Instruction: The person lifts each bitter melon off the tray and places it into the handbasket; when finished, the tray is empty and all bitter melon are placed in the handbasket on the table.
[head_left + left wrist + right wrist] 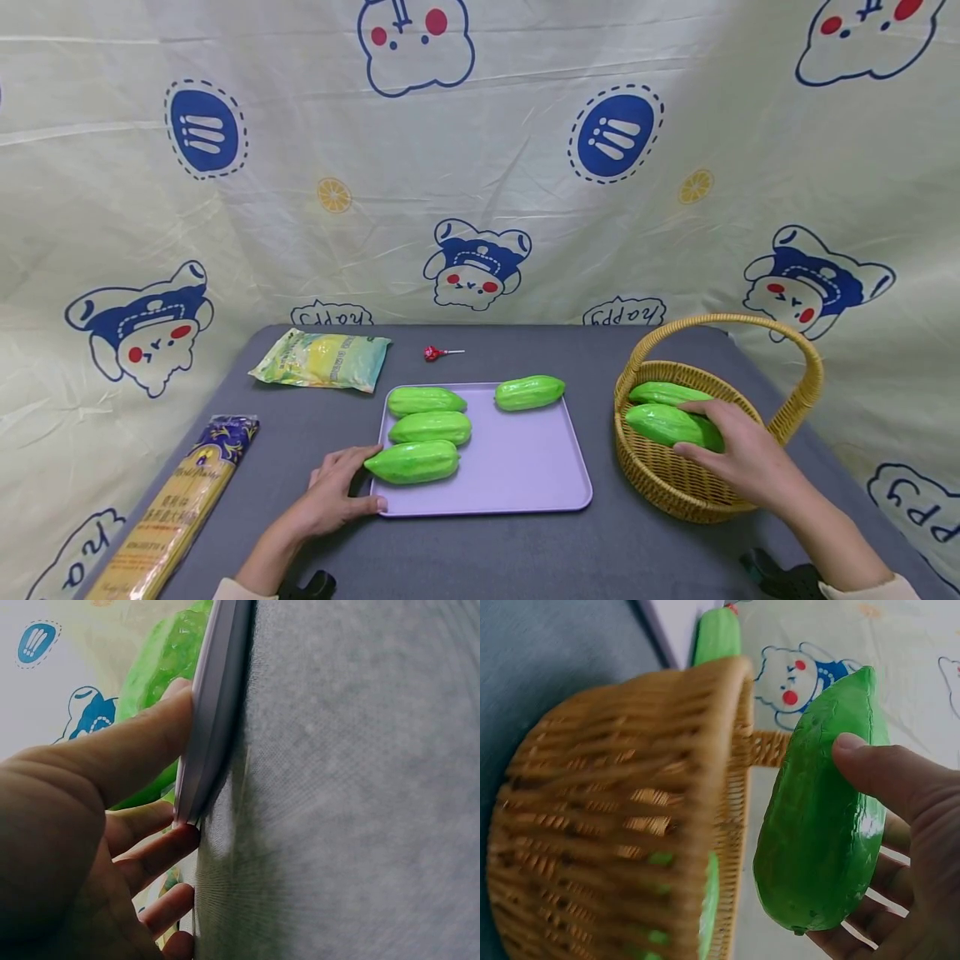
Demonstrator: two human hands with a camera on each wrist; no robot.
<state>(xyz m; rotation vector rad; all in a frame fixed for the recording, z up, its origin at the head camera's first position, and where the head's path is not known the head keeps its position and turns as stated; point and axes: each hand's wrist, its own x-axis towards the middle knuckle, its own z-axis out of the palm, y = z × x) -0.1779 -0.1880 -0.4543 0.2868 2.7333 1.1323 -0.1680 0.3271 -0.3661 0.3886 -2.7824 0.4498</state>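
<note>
My right hand [738, 450] grips a glossy green gourd [817, 817], thumb on one side and fingers on the other. In the right wrist view this gourd is outside the wicker basket [645, 483], just past its rim. Another green gourd [667, 392] lies inside the basket. My left hand [333, 492] holds the front left corner of the lilac tray [517, 467], its thumb against the rim in the left wrist view. Beside its fingertips lies a gourd [415, 462], nearest in a column with two more gourds [430, 428]. A separate gourd [529, 392] sits at the tray's back right corner.
A yellow-green plastic packet [321, 360] lies at the back left of the grey table. Behind the tray is a small red-headed item [433, 353] with a thin shaft. A long packet of noodles [180, 508] lies along the left edge. The basket's tall handle [806, 383] arches up.
</note>
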